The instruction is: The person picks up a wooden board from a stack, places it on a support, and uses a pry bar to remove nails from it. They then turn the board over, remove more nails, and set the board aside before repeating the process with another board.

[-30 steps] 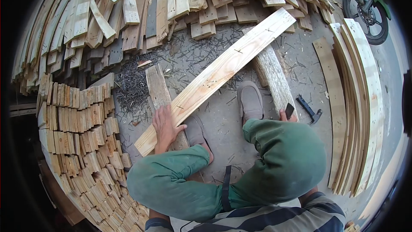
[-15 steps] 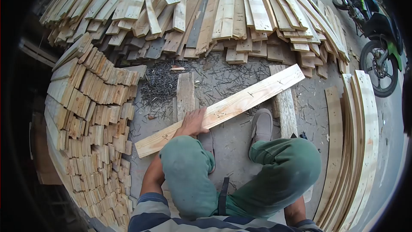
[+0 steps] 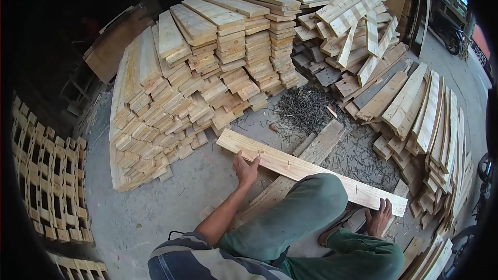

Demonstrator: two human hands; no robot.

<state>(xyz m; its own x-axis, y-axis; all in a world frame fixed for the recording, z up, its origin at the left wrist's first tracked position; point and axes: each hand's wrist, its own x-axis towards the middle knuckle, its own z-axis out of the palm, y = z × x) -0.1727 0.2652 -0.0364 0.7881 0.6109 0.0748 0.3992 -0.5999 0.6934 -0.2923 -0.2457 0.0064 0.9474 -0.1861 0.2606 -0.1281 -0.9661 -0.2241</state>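
- The plank [image 3: 295,167] slants over the floor [image 3: 155,207] in front of the person, left end farther off, right end nearer. It crosses over a beam [image 3: 327,137]; whether it rests there or is held clear, I cannot tell.
- Nails [image 3: 289,165] stand out on its upper face: one beside the left hand, one near the middle, one toward the right end.
- The left hand [image 3: 245,169] grips the plank's near edge, toward its left end; some of the fingers are hidden.
- The right hand [image 3: 379,218] grips the near edge close to the right end, fingers up over the face.
- A knee [image 3: 319,192] in green covers part of the near edge, between the two hands.
- A nail heap [image 3: 306,111] lies on the floor just beside the beam's far end, with loose nails scattered to its right.
- Beyond the plank's left end stands a tall stack [image 3: 207,72] of boards; to its right, a looser board pile [image 3: 358,31].
- Pallets [image 3: 52,176] stand toward the floor's left edge.
- A motorbike [image 3: 448,39] stands toward the floor's far right corner.
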